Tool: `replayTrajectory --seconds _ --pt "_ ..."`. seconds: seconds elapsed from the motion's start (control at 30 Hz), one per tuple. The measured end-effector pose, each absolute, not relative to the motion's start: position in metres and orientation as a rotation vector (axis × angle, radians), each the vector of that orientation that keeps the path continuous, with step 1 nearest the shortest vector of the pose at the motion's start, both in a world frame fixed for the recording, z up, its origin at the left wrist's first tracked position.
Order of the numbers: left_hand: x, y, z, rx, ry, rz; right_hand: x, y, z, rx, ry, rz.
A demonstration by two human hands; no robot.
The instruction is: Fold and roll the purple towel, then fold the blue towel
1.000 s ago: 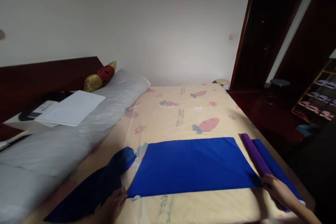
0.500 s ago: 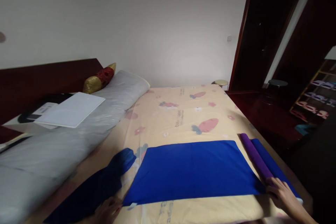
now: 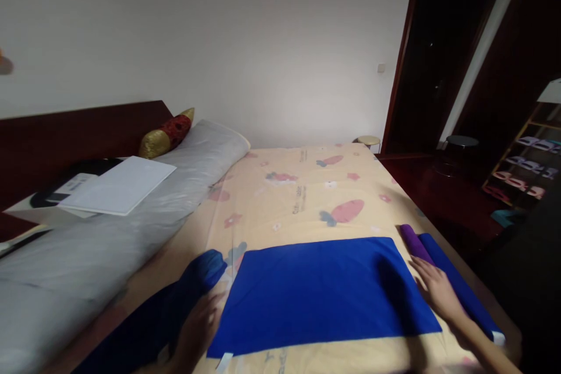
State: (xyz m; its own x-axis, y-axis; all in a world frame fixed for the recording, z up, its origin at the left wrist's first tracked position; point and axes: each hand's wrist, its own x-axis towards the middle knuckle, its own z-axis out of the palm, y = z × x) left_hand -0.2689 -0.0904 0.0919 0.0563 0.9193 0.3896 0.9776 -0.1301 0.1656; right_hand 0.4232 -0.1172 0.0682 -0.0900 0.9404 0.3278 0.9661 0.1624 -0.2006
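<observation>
A blue cloth lies spread flat on the bed, with a white tag at its near left corner. My right hand is over the cloth's right edge, fingers stretched out and holding nothing, near a rolled purple cloth. Beside that roll lies a rolled blue cloth. My left hand is in shadow by the flat cloth's left edge, next to a bunched dark blue cloth. Its fingers reach forward, apart from one another, with nothing seen in them.
The bed has a peach patterned sheet. On the left are a grey quilt, a white board and a red and gold cushion. Stools and a shoe rack stand beyond the bed's right side.
Both hands have moved forward, away from the near corners of the flat blue cloth. The right hand has left the near end of the purple roll, and its fingers have straightened.
</observation>
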Motion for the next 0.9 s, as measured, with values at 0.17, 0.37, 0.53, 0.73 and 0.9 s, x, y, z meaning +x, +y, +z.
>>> replayTrajectory --seconds 0.17,0.37,0.53,0.73,0.9 --pt "-0.085 -0.060 0.085 -2.418 -1.841 -0.515 0.247 -0.075 0.045 -1.646 -2.181 0.242" --pt "0.006 -0.079 0.003 -2.591 -1.836 -0.285 0.151 -0.085 -0.004 -1.673 -2.217 0.389" --pt "0.000 -0.087 -0.019 -2.600 -1.823 -0.312 0.154 -0.090 -0.019 -1.684 -2.212 0.468" --pt "0.000 -0.085 -0.016 -2.584 -1.810 -0.347 0.153 -0.090 -0.019 -1.656 -2.209 0.465" --pt "0.001 -0.087 -0.013 -2.587 -1.815 -0.326 0.166 -0.091 -0.019 -1.708 -2.177 0.375"
